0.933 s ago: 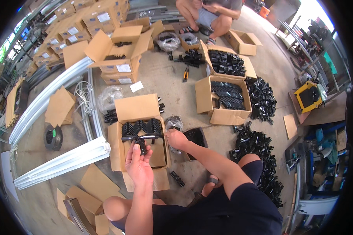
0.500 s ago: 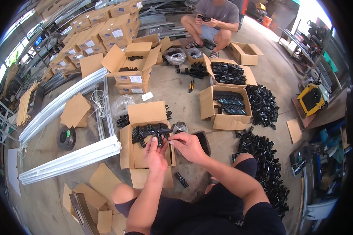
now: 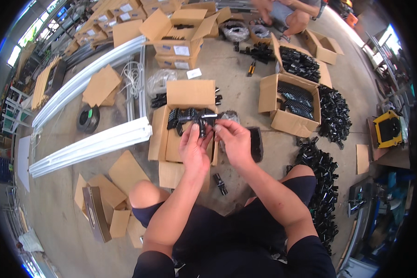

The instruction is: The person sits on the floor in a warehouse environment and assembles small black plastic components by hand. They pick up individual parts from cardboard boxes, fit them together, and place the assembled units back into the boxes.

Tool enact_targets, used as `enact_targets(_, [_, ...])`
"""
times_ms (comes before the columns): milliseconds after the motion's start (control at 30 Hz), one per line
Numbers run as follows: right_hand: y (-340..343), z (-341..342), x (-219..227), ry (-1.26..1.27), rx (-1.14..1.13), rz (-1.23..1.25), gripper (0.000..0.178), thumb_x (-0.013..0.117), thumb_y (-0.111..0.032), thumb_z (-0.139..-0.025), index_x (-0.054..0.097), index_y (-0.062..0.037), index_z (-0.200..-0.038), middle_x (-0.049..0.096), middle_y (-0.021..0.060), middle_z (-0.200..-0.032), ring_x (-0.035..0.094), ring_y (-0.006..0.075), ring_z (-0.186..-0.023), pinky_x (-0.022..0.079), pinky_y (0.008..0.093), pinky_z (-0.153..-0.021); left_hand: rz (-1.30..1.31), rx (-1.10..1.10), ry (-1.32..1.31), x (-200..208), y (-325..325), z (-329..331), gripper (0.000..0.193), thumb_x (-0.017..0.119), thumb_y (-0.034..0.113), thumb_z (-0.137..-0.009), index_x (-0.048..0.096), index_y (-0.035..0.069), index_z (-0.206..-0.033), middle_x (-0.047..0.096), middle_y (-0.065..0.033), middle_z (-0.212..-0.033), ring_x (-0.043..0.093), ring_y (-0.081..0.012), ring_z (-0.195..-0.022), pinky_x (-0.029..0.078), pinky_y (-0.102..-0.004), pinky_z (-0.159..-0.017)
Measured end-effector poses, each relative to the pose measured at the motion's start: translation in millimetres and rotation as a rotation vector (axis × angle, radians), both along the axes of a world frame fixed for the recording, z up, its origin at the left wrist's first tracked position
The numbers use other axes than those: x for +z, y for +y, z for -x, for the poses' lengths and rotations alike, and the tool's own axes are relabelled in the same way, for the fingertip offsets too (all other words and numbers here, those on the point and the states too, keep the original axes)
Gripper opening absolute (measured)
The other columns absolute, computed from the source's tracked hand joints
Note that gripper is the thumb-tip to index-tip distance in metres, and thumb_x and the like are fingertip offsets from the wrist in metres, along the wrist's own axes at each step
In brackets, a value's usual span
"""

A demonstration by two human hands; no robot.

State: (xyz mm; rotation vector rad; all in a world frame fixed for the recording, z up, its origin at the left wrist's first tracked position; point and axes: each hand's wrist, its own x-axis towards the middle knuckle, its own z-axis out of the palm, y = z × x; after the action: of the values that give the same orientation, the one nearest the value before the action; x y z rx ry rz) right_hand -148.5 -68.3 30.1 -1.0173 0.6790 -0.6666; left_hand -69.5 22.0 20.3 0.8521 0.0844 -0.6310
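My left hand (image 3: 194, 150) is closed round a black branched plastic fitting (image 3: 202, 125), holding it above an open carton (image 3: 177, 146). At the fitting's right side, my right hand (image 3: 236, 141) is pinched; what lies between its fingertips is too small to make out. Inside the carton, similar black fittings (image 3: 175, 118) are lined up along the far part. A single black fitting (image 3: 220, 184) lies on the floor between my knees and the carton. Right of my right hand stands a dark open container (image 3: 256, 144).
Farther right, another carton (image 3: 282, 118) holds rows of black fittings, beside a long heap of loose ones (image 3: 322, 180). White metal profiles (image 3: 90, 146) and a black wire coil (image 3: 88, 119) lie left. An orange-handled tool (image 3: 251, 69) is on the floor. Another person (image 3: 294, 18) sits at the far side.
My view has tilted and shifted, so the scene sits higher and the far person is partly cut off. Both hands stay together at the black fitting.
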Motion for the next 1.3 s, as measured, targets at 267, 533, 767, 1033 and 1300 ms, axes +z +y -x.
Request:
enact_targets(267, [-2.1, -15.5, -4.5, -0.037, -0.040, -0.095, 0.014, 0.070, -0.003, -0.097, 0.072, 0.0052, -0.108, 0.074, 0.0062, -0.091, 0.066, 0.0104, -0.076, 0.056, 0.0248, -0.070, 0.038, 0.055, -0.016, 0.6, -13.6, 5.6, 0.027, 0.068, 0.011, -0.101, 0.063, -0.001, -0.125, 0.073, -0.0097, -0.109, 0.073, -0.0182, -0.094, 0.063, -0.0314, -0.083])
enact_targets(533, [-1.3, -26.1, -10.0, -0.003, -0.058, -0.035, 0.013, 0.073, -0.005, -0.096, 0.076, 0.0029, -0.106, 0.074, 0.0042, -0.090, 0.063, 0.0077, -0.075, 0.054, 0.0246, -0.069, -0.021, 0.076, -0.025, -3.7, -20.5, 5.0, 0.031, 0.071, 0.013, -0.100, 0.065, 0.002, -0.129, 0.073, -0.0061, -0.112, 0.069, -0.0146, -0.094, 0.057, -0.0305, -0.084])
enact_targets(767, [-1.1, -33.5, -8.6, 0.024, -0.056, -0.049, 0.015, 0.074, -0.005, -0.095, 0.074, 0.0042, -0.106, 0.072, 0.0042, -0.089, 0.059, 0.0085, -0.073, 0.049, 0.0243, -0.065, -0.046, 0.107, -0.019, -5.8, -20.2, 2.3, 0.033, 0.072, 0.010, -0.099, 0.066, -0.002, -0.130, 0.072, -0.0059, -0.115, 0.067, -0.0117, -0.097, 0.056, -0.0266, -0.085])
enact_targets(1033, [-5.6, -36.5, -14.8, 0.108, -0.087, 0.033, 0.017, 0.077, -0.013, -0.095, 0.073, 0.0031, -0.094, 0.070, 0.0008, -0.081, 0.057, 0.0039, -0.068, 0.046, 0.0216, -0.059, -0.058, 0.129, -0.008, -4.3, -25.9, 1.9, 0.038, 0.069, 0.005, -0.100, 0.062, -0.008, -0.135, 0.070, -0.0124, -0.122, 0.068, -0.0153, -0.106, 0.057, -0.0294, -0.093])
enact_targets(1300, [-0.3, -35.7, -9.1, 0.042, -0.054, 0.026, 0.011, 0.075, -0.009, -0.096, 0.073, 0.0021, -0.098, 0.072, 0.0018, -0.093, 0.061, 0.0044, -0.079, 0.049, 0.0218, -0.066, -0.030, 0.132, -0.008, 2.5, -23.6, 1.0, 0.038, 0.069, 0.006, -0.101, 0.062, -0.008, -0.135, 0.071, -0.0111, -0.120, 0.068, -0.0140, -0.103, 0.057, -0.0276, -0.090])
